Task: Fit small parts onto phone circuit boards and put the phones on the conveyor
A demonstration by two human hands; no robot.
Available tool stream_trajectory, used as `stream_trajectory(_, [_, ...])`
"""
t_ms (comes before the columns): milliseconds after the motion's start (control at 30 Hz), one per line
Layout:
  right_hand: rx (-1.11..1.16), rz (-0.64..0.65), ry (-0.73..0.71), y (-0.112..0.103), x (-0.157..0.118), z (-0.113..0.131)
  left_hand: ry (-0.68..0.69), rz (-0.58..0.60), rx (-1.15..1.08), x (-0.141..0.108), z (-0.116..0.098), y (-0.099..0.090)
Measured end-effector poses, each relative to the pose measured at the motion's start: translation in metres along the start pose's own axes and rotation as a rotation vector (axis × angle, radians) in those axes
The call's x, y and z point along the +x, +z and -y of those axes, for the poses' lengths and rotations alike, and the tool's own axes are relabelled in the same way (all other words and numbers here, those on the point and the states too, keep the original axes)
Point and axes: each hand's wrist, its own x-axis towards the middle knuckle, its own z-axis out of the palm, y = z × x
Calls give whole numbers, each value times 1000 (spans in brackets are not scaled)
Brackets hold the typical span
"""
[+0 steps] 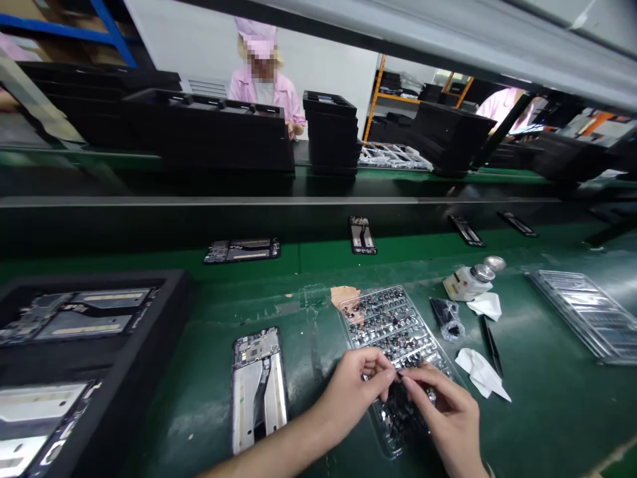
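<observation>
Blister tray (371, 312): clear, glossy plastic. Phone midframe (259, 392): matt silver metal, black plastic edges. Bench mat (547, 398): smooth green, semi-gloss, prob. rubber. Wipe (480, 373): crumpled white paper.

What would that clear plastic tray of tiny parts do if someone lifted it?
The clear plastic tray looks thin, so probably light and flexible. Its small dark parts sit in open pockets and might spill if tilted. On the smooth green work surface, it may slide when pushed.

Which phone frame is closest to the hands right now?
The phone frame lying lengthwise on the green belt beside the left hand; the others lie farther away or in the black tray.
</observation>
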Motion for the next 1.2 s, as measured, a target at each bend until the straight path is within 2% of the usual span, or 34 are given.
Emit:
stream_trajectory(67, [4,11,4,1,1,-1,32,-13,38,-1,-1,1])
stream_trajectory(233, [203,109,181,3,4,-5,59,-23,95,-1,2,1])
stream_trajectory(367, [310,196,282,-3,22,6,99,-46,97,1,-1,-2])
stream_trajectory(433, [274,286,255,-6,45,17,130,-73,75,2,-9,-5])
stream_trajectory(500, [138,383,113,1,78,29,173,-126,21,2,-22,-9])
stream_trajectory(567, [-112,412,-139,22,118,38,230,-190,-54,0,-35,-12])
stream_trajectory(600, [-166,406,-195,39,138,41,259,-214,-88,-1,-40,-14])
stream_trajectory(767, [-354,423,-389,150,220,43,339,-281,-186,-1,-52,-22])
stream_trajectory(833, [-414,432,-445,188,239,43,354,-300,-207,2,-53,-26])
stream_trajectory(900, [-458,450,-494,215,250,43,360,-314,-230,5,-56,-31])
stream_trajectory(967, [-487,472,-550,231,255,41,357,-327,-255,6,-59,-34])
stream_trajectory(1033, [-510,489,-608,239,255,38,363,-330,-279,6,-62,-35])
stream_trajectory(1133, [-545,484,-675,237,250,38,382,-325,-305,6,-64,-35])
stream_trajectory(1200, [-568,458,-710,226,244,41,382,-338,-324,9,-61,-37])
